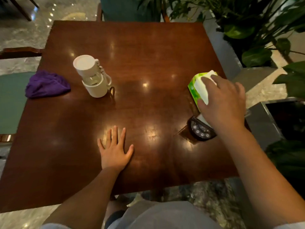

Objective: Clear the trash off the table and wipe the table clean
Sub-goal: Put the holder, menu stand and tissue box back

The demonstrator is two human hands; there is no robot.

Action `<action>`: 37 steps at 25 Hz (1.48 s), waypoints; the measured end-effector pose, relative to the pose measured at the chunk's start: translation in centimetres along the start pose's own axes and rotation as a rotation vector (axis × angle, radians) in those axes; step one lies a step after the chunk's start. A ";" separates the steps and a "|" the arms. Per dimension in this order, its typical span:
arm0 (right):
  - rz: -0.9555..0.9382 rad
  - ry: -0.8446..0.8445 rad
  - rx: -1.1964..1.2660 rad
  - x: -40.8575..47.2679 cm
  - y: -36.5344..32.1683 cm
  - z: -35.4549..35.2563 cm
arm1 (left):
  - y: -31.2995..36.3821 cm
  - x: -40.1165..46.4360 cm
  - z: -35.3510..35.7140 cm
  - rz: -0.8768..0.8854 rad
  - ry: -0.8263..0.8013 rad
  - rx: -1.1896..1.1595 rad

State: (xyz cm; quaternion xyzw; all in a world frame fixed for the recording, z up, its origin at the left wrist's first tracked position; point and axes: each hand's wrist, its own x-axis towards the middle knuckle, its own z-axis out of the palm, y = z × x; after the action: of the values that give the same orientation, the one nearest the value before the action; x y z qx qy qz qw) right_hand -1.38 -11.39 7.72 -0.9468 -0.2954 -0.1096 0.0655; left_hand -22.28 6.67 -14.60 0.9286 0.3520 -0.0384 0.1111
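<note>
A green and white tissue pack (197, 86) lies near the right edge of the dark wooden table (132, 52). My right hand (222, 103) rests on top of it, fingers curled over its white top. My left hand (115, 150) lies flat on the table near the front, fingers spread, holding nothing. A crumpled purple cloth (47, 85) sits at the left edge. A white lidded cup (91, 75) stands tilted in the left middle.
A round black device with buttons (200, 130) sits on a small stand just under my right wrist. Leafy plants (255, 30) crowd the right side. A dark bin (287, 118) stands at the right. Chairs stand at the left and far sides.
</note>
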 end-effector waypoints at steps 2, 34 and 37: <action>0.076 -0.023 -0.088 -0.4 2.6 -0.4 | 0.1 -0.1 0.0 0.001 0.008 -0.003; -0.397 -0.079 0.316 11.5 -13.0 2.0 | 0.1 0.0 -0.4 0.012 0.012 -0.026; -0.427 -0.094 0.280 13.8 -15.3 2.4 | 0.1 -0.1 -0.4 0.010 0.019 -0.033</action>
State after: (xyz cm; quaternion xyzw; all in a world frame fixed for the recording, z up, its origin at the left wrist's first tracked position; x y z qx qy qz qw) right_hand 1.29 9.09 9.74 -0.8486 -0.5038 -0.0351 0.1574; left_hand -22.28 6.63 -14.23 0.9287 0.3489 -0.0231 0.1231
